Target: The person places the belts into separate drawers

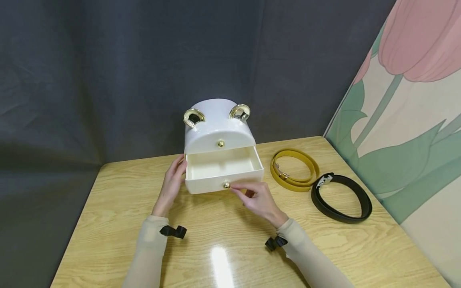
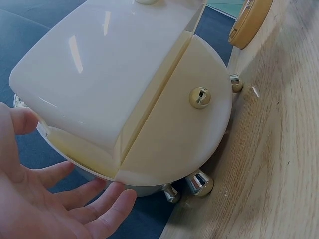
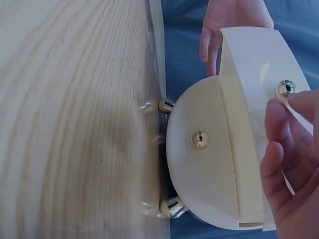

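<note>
A glossy white rounded drawer box with gold ear-shaped rings stands at the back of the table, its middle drawer pulled out. At that drawer's gold knob, my right hand pinches with thumb and index finger, the other fingers loosely bent. My left hand rests against the box's left side with fingers extended. Both wrist views show a half-round lower front with its own gold knob. Gold feet hold the box off the wood.
Right of the box lies a coiled mustard-yellow belt with a metal buckle. Nearer and further right is a coiled black belt. A dark curtain hangs behind the wooden table; a tulip-painted panel borders its right side.
</note>
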A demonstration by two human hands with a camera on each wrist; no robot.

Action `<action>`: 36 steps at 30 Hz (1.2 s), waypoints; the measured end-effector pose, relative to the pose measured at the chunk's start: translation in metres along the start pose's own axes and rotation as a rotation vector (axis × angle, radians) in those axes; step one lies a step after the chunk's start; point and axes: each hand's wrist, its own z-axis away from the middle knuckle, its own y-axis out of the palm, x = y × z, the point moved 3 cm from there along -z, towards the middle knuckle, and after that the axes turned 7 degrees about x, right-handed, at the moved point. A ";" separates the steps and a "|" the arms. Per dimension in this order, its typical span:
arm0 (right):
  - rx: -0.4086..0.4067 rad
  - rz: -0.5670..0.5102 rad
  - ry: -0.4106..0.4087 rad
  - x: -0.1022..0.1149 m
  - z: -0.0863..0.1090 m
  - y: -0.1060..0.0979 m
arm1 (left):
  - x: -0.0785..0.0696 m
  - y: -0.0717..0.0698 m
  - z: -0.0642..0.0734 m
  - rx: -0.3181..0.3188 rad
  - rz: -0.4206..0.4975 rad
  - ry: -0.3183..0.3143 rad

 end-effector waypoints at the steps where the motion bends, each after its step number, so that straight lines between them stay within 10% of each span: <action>1: 0.000 0.002 0.006 -0.001 0.000 0.000 | 0.000 0.000 0.000 0.002 -0.001 0.004; 36: 0.082 0.054 0.207 -0.021 0.021 -0.013 | 0.000 -0.002 -0.001 0.011 -0.006 0.003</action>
